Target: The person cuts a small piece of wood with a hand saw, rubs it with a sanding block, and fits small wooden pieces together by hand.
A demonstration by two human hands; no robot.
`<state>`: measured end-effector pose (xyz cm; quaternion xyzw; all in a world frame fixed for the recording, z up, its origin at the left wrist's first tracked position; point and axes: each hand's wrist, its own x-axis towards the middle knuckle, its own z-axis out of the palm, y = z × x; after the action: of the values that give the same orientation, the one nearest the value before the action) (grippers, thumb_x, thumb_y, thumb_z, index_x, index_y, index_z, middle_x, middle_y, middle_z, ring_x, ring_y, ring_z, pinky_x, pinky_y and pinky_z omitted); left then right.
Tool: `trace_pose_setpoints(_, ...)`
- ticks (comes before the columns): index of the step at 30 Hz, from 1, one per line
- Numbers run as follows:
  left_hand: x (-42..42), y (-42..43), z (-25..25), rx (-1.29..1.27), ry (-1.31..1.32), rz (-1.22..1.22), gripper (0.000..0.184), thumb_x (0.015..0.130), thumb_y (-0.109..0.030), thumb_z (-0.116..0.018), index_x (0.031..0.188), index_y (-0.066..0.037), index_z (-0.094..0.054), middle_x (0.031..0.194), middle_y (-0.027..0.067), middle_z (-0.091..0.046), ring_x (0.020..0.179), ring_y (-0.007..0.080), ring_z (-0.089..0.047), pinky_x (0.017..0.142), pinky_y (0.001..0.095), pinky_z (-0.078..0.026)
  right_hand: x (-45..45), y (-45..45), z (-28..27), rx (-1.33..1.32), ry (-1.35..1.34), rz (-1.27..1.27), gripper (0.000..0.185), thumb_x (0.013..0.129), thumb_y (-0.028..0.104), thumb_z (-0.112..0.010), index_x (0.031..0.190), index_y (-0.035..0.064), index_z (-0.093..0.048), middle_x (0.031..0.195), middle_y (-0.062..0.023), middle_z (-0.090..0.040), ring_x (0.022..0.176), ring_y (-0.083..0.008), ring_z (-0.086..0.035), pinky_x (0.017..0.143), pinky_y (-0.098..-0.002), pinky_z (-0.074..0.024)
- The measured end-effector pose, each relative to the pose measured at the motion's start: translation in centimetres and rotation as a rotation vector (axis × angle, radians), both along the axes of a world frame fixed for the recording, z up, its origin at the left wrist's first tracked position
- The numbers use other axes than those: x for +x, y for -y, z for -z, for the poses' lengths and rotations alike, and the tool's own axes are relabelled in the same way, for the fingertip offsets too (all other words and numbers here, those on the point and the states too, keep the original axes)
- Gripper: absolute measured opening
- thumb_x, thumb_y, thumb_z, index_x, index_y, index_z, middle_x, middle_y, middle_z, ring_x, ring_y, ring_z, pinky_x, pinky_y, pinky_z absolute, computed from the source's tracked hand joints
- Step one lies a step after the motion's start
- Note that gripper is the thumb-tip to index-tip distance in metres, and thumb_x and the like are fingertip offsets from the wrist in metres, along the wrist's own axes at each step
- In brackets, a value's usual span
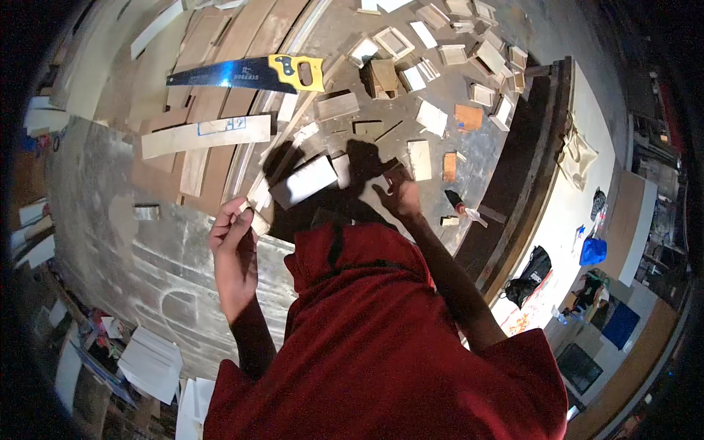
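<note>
My left hand point(236, 246) is closed, thumb against fingers, on a small pale piece of wood point(255, 215). To its right, a white-faced wooden block point(305, 181) lies on the floor, with a smaller wood piece point(341, 169) at its end. My right hand point(402, 194) reaches forward, its thumb apart from the other fingers; their tips are in dark shadow, and I see nothing held there. Just beyond it lies a pale flat wood piece point(419, 160). A handsaw point(246, 74) with a yellow and black handle rests on boards ahead of my left hand.
Long boards point(213, 37) lie at the upper left, with a marked wooden strip point(207, 136) across them. Several small wooden frames point(394, 44) and offcuts cover the floor ahead. On the right stands a long table point(587, 110) with a blue item point(592, 251) and dark bags.
</note>
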<state>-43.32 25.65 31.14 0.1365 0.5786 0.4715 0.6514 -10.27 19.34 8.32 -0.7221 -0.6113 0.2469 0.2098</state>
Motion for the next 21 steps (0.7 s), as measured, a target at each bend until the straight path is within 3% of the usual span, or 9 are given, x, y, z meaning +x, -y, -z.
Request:
trace_pose_setpoints(4, 1.1, -0.8, -0.1, 0.031, 0.067, 0.059, 0.023, 0.088, 0.000, -0.065, 0.111, -0.002, -0.065, 0.093, -0.0015, -0.062, 0.070, 0.0026, -0.050, 0.061, 0.0172, -0.037, -4.4, -1.6, 1.6, -0.108, -0.156, 0.003, 0.068, 0.075, 0.037, -0.081, 0.126, 0.0024, -0.053, 0.110, -0.0207, -0.060, 0.091, -0.0341, -0.065, 0.075, -0.0422, -0.0540)
trace_pose_setpoints(8, 1.4, -1.1, -0.8, 0.077, 0.067, 0.114, 0.024, 0.088, 0.000, -0.065, 0.111, -0.002, -0.065, 0.094, -0.0013, -0.062, 0.071, 0.0034, -0.051, 0.062, 0.0182, -0.038, -7.6, -4.1, 0.1, -0.111, 0.078, -0.141, 0.092, 0.076, 0.042, -0.075, 0.147, 0.0054, -0.028, 0.121, -0.0272, -0.054, 0.096, -0.0439, -0.061, 0.079, -0.0484, -0.0529)
trace_pose_setpoints(10, 1.4, -1.0, -0.8, 0.068, -0.034, 0.078, 0.023, 0.089, -0.003, -0.064, 0.112, -0.004, -0.065, 0.080, -0.0079, -0.051, 0.065, 0.0013, -0.043, 0.059, 0.0182, -0.035, -7.0, -4.1, 1.1, -0.160, 0.127, -0.172, 0.097, 0.076, 0.042, -0.073, 0.150, 0.0061, -0.022, 0.123, -0.0287, -0.053, 0.097, -0.0454, -0.060, 0.080, -0.0497, -0.0525)
trace_pose_setpoints(14, 1.1, -0.5, -1.1, 0.104, -0.066, 0.069, 0.025, 0.089, -0.007, -0.067, 0.114, -0.004, -0.066, 0.082, -0.0072, -0.053, 0.065, 0.0020, -0.043, 0.059, 0.0189, -0.035, -5.4, -4.4, -0.6, -0.208, -0.054, -0.108, 0.085, 0.074, 0.031, -0.076, 0.142, 0.0017, -0.035, 0.113, -0.0274, -0.058, 0.092, -0.0415, -0.063, 0.077, -0.0464, -0.0537)
trace_pose_setpoints(15, 1.5, -0.4, -1.6, 0.116, -0.092, 0.101, 0.026, 0.089, -0.005, -0.067, 0.115, -0.003, -0.065, 0.091, -0.0035, -0.058, 0.076, 0.0037, -0.050, 0.068, 0.0199, -0.041, -4.5, -4.6, -1.9, -0.158, -0.197, -0.061, 0.082, 0.073, 0.030, -0.077, 0.139, 0.0006, -0.039, 0.109, -0.0265, -0.060, 0.089, -0.0400, -0.064, 0.076, -0.0447, -0.0541)
trace_pose_setpoints(16, 1.9, -0.3, -1.9, 0.128, -0.117, 0.133, 0.027, 0.089, -0.004, -0.067, 0.116, -0.002, -0.064, 0.100, 0.0001, -0.064, 0.087, 0.0055, -0.057, 0.076, 0.0209, -0.046, -3.7, -4.6, -2.3, 0.008, -0.177, -0.048, 0.070, 0.071, 0.022, -0.081, 0.129, -0.0004, -0.049, 0.101, -0.0194, -0.064, 0.084, -0.0305, -0.066, 0.075, -0.0372, -0.0550)
trace_pose_setpoints(17, 2.1, -0.1, -1.8, 0.129, -0.118, 0.126, 0.027, 0.089, -0.004, -0.067, 0.116, -0.002, -0.064, 0.100, 0.0001, -0.064, 0.087, 0.0055, -0.057, 0.076, 0.0209, -0.046, -2.8, -4.2, -2.8, 0.008, -0.177, -0.054, 0.070, 0.071, 0.022, -0.081, 0.129, -0.0004, -0.049, 0.101, -0.0194, -0.064, 0.084, -0.0305, -0.066, 0.075, -0.0372, -0.0550)
trace_pose_setpoints(19, 2.6, 0.0, -1.4, 0.247, -0.204, 0.297, 0.028, 0.092, -0.008, -0.066, 0.118, -0.001, -0.063, 0.102, 0.0033, -0.064, 0.090, 0.0071, -0.058, 0.081, 0.0237, -0.049, -2.6, -4.4, -10.3, -0.233, -0.534, 0.078, 0.061, 0.073, 0.011, -0.080, 0.127, -0.0007, -0.053, 0.106, -0.0122, -0.062, 0.087, -0.0204, -0.064, 0.076, -0.0316, -0.0540)
trace_pose_setpoints(21, 4.5, -0.2, -2.0, 0.244, -0.219, 0.266, 0.025, 0.091, -0.005, -0.067, 0.115, 0.001, -0.063, 0.104, 0.0067, -0.064, 0.091, 0.0102, -0.060, 0.082, 0.0258, -0.051, -1.3, -3.2, -13.7, -0.040, -0.624, -0.045, 0.053, 0.075, 0.001, -0.076, 0.124, -0.0013, -0.056, 0.113, -0.0067, -0.059, 0.096, -0.0141, -0.061, 0.079, -0.0285, -0.0527)
